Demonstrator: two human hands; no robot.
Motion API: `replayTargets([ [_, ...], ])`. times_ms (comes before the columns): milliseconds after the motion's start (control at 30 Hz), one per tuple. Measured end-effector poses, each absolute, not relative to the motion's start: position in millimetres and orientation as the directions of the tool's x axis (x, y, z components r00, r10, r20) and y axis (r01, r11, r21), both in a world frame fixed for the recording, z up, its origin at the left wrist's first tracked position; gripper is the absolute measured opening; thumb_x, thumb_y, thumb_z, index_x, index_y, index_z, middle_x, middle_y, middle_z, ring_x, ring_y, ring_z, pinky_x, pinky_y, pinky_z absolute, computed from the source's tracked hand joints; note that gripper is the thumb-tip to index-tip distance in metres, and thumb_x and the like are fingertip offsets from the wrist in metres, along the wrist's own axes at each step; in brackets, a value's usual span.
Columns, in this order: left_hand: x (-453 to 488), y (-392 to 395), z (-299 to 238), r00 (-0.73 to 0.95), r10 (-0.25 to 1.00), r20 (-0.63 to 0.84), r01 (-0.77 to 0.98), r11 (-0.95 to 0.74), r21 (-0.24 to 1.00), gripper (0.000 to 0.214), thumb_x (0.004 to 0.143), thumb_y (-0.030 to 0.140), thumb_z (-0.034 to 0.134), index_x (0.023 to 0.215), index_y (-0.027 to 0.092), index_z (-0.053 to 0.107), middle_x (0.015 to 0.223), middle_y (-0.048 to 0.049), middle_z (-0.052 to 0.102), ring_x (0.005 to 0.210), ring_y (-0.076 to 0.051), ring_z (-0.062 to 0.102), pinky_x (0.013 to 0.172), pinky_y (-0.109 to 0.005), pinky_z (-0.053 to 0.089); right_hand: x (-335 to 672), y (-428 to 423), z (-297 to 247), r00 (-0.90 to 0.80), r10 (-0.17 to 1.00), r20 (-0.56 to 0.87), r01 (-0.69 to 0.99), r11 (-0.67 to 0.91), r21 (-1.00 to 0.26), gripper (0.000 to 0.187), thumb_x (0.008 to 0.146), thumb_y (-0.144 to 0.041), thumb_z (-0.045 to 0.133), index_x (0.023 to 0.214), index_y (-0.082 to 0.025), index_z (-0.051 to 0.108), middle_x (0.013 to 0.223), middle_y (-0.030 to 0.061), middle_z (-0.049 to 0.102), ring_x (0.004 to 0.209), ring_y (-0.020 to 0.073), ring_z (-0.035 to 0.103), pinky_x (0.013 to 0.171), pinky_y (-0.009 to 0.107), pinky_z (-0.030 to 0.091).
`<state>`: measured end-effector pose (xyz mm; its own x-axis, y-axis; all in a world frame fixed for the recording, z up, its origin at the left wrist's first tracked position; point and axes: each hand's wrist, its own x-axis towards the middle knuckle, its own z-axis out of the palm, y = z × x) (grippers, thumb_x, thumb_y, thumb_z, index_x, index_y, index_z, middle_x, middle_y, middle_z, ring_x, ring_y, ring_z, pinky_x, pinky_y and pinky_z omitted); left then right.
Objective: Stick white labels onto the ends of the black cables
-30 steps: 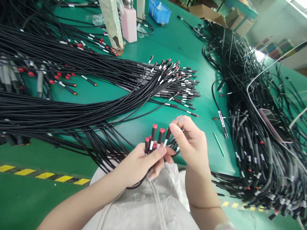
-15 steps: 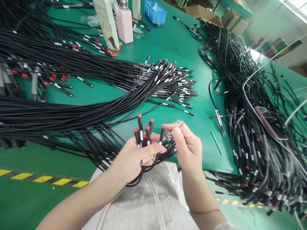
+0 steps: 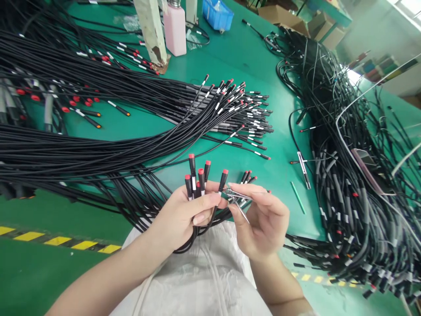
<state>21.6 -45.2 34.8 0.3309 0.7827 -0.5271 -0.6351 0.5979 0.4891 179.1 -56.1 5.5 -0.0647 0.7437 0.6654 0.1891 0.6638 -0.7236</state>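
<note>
A bunch of several black cables with red-capped connectors (image 3: pixel 191 166) stands upright in my left hand (image 3: pixel 184 215), its fingers closed around them. One cable, with its connector (image 3: pixel 223 179) leaning right, is pinched between the thumb and fingertips. My right hand (image 3: pixel 265 219) grips small metal nippers (image 3: pixel 241 194) by their two spread handles. Their tips are at the leaning connector's lower end; I cannot tell whether they touch it. Behind the right fingers, more red-tipped connectors (image 3: pixel 247 176) lie at the table edge, partly hidden.
Long bundles of black cable (image 3: pixel 108 153) cross the green table (image 3: pixel 230 57) from the left. Another large cable heap (image 3: pixel 338 175) lies at right, with a phone (image 3: pixel 371 171) on it. A green stick (image 3: pixel 297 197), a pink bottle (image 3: pixel 175 30) and a blue bin (image 3: pixel 217 15) are also there.
My right hand has moved slightly right and turned, and the nippers' handles now show spread between its fingers, tips toward the pinched cable. My left hand keeps its hold.
</note>
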Motion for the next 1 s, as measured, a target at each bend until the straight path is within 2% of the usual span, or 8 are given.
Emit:
replayTargets([
  [200,18.6,-48.4,31.5,0.346,0.807,-0.479,-0.624,0.579,0.524,0.014,0.070,0.022,0.089,0.075,0.014,0.079,0.059,-0.0003,0.067,0.038,0.001,0.036,0.039,-0.014,0.023,181.3,-57.8,6.5,-0.109,0.743,0.660,0.318,0.655,-0.685,0.045,0.087,-0.006,0.067,0.126,-0.024,0.053,0.113,0.0092,0.077,0.099,0.0249,0.073,0.080,0.046,0.058],
  [333,17.7,-50.7,32.7,0.316,0.804,-0.504,-0.596,0.581,0.553,0.016,0.067,0.021,0.089,0.074,0.014,0.077,0.061,-0.0027,0.070,0.038,0.000,0.035,0.039,-0.016,0.022,182.9,-60.6,12.8,-0.130,0.765,0.631,0.383,0.626,-0.679,0.036,0.088,-0.007,0.067,0.117,-0.025,0.054,0.108,0.0073,0.079,0.091,0.0246,0.074,0.076,0.045,0.055],
  [433,17.8,-51.7,34.5,0.312,0.787,-0.533,-0.601,0.598,0.530,0.020,0.064,0.020,0.091,0.074,0.014,0.075,0.060,-0.0044,0.072,0.038,-0.001,0.036,0.039,-0.016,0.023,183.8,-61.2,14.3,-0.126,0.772,0.622,0.399,0.614,-0.681,0.031,0.089,-0.006,0.066,0.112,-0.025,0.055,0.104,0.0058,0.080,0.086,0.0240,0.075,0.076,0.045,0.052],
  [533,17.9,-52.0,35.3,0.334,0.755,-0.564,-0.624,0.625,0.468,0.024,0.060,0.019,0.094,0.074,0.014,0.074,0.059,-0.0031,0.070,0.039,0.000,0.037,0.039,-0.014,0.023,183.0,-60.7,10.7,-0.082,0.774,0.628,0.317,0.617,-0.720,0.031,0.091,-0.009,0.067,0.115,-0.025,0.055,0.103,0.0062,0.079,0.088,0.0244,0.075,0.078,0.047,0.055],
  [667,17.8,-51.3,36.0,0.342,0.730,-0.592,-0.622,0.648,0.440,0.028,0.057,0.019,0.096,0.073,0.013,0.074,0.058,0.0024,0.060,0.042,0.000,0.037,0.038,-0.012,0.022,179.6,-61.2,6.4,-0.036,0.776,0.630,0.148,0.627,-0.765,0.044,0.090,-0.005,0.066,0.127,-0.024,0.051,0.113,0.0084,0.075,0.106,0.0248,0.074,0.088,0.048,0.062],
  [1000,17.9,-51.0,34.0,0.364,0.732,-0.576,-0.597,0.658,0.459,0.039,0.056,0.025,0.098,0.075,0.014,0.067,0.059,0.0062,0.051,0.045,-0.002,0.033,0.038,-0.013,0.021,176.1,-64.6,7.3,-0.091,0.757,0.647,0.146,0.653,-0.744,0.055,0.085,0.004,0.064,0.132,-0.023,0.051,0.119,0.0109,0.074,0.108,0.0216,0.074,0.087,0.041,0.066],
])
